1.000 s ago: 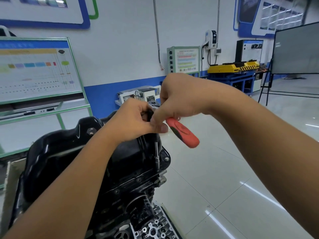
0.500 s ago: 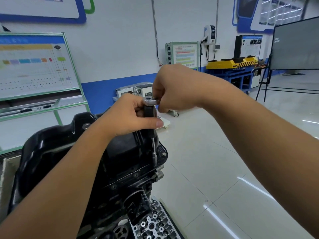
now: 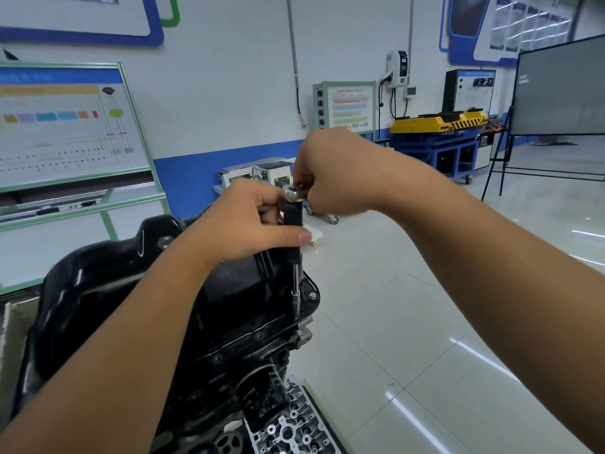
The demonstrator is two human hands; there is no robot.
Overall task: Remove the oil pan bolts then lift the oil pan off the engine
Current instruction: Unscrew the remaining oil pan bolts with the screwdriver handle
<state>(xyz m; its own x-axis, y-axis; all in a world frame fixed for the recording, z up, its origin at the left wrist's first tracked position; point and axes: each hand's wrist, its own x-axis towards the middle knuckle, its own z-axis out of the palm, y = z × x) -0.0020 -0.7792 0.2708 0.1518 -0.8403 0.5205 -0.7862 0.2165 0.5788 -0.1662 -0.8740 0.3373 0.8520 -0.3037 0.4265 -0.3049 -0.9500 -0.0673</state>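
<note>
black oil pan (image 3: 108, 290) is seated on the upturned engine (image 3: 229, 355), not lifted yet. vertical extension (image 3: 295, 283) is steadied on a rim bolt by the left hand (image 3: 242, 224), clenched round it. ratchet head (image 3: 293, 194) is pinched by the right hand (image 3: 330, 178), likely for turning.

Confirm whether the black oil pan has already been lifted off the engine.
No: the glossy black oil pan sits on the engine, a silver bolt in its flange.

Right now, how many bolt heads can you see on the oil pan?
2. One bolt sits on the far left corner of the oil pan; another bolt is on the right flange beside the tool shaft. Arms may hide more.
</note>
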